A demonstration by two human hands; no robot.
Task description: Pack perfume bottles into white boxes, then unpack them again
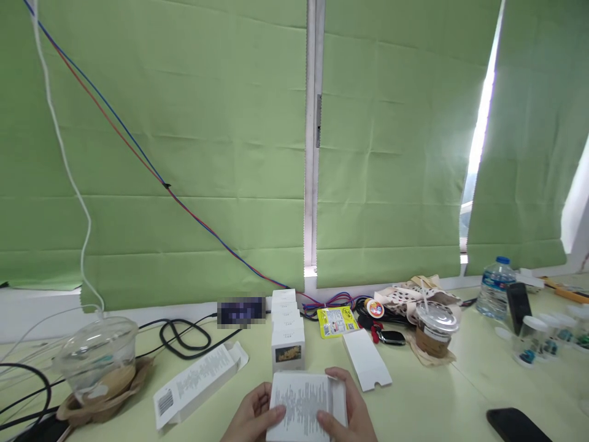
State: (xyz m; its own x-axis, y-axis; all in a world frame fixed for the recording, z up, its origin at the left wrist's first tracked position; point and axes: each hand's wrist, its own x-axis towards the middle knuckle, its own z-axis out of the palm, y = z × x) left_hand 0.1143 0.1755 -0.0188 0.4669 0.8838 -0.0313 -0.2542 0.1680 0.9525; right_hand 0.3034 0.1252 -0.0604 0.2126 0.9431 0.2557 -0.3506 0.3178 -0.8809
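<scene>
Nothing is legible, on the held box (300, 399) or elsewhere.

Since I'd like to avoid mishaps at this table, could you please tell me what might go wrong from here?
The white printed box, held between the left hand and right hand, could knock the row of small boxes just beyond it if pushed forward. If bumped, the lidded cup on the right might tip, and any drink in it could reach the black cables nearby.
</scene>
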